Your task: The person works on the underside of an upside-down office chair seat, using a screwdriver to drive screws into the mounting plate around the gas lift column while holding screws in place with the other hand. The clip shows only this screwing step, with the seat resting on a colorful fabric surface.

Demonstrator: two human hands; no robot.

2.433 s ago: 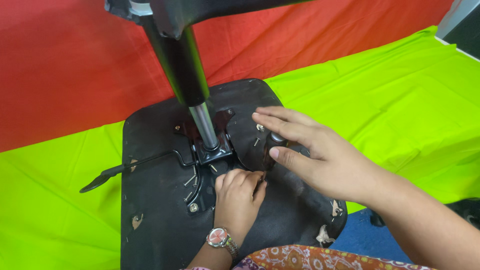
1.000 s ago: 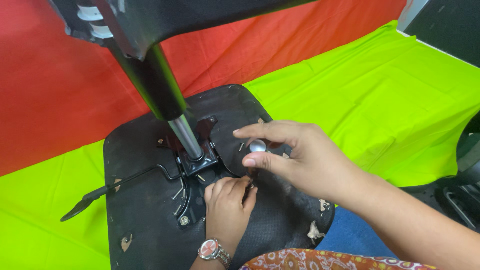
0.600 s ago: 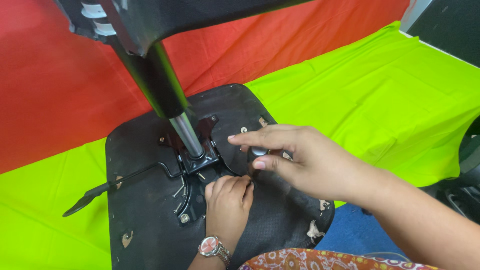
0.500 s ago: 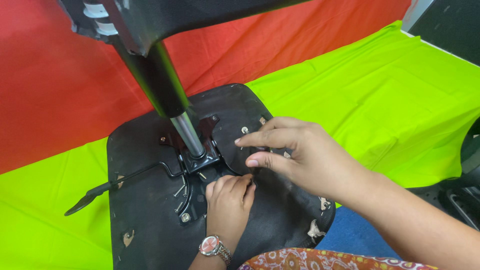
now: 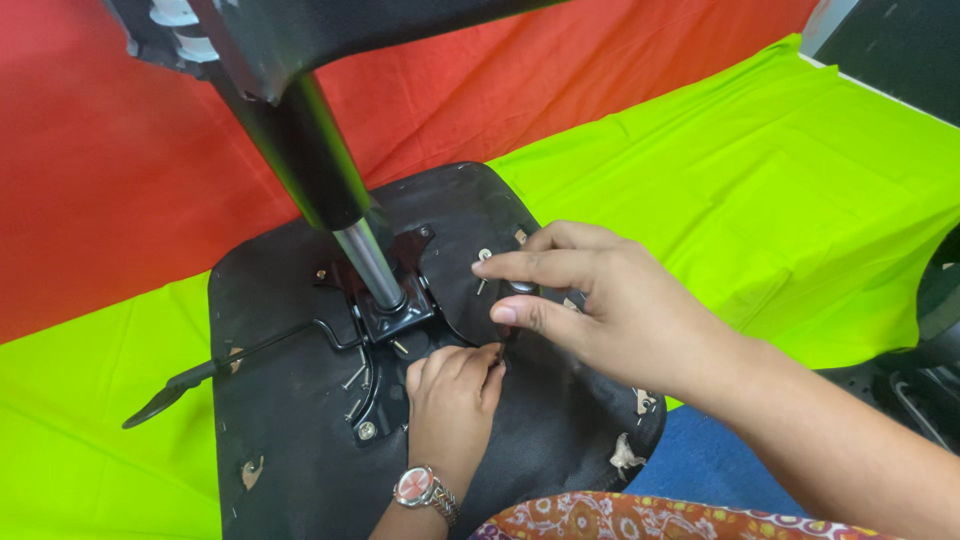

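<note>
Upturned black chair seat point(image 5: 300, 450) on the green-draped surface point(image 5: 760, 200), probably heavy and stiff, best gripped at the rim or steel column point(image 5: 365, 255); right hand point(image 5: 610, 300) fingers pinching a small silver knob point(image 5: 522, 288), left hand point(image 5: 452, 400) curled, contents hidden.

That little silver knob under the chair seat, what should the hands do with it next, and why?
Probably give the silver knob another small twist. The right hand pinches it between thumb and fingers against the upturned black chair seat, while the left hand presses flat just below, steadying the seat. Whether it is tight cannot be seen.
</note>
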